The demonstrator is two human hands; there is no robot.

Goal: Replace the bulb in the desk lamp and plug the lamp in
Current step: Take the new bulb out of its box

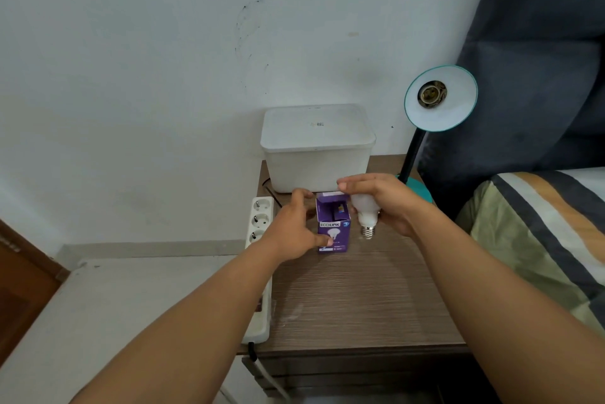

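A teal desk lamp point(440, 97) stands at the back right of the wooden bedside table point(360, 299), its shade tilted toward me with the socket point(432, 93) bare. My right hand point(381, 199) grips a white bulb point(366, 210), screw base pointing down, just right of a purple bulb box point(333, 228) whose top flap is open. My left hand point(294, 230) clasps the box's left side, thumb on its front. The lamp's teal base point(419, 191) shows behind my right hand.
A white power strip point(260, 259) lies along the table's left edge, sockets unused, its cable dropping at the front. A white lidded container point(316, 148) sits against the wall behind the box. A bed with a striped cover point(540, 233) borders the right.
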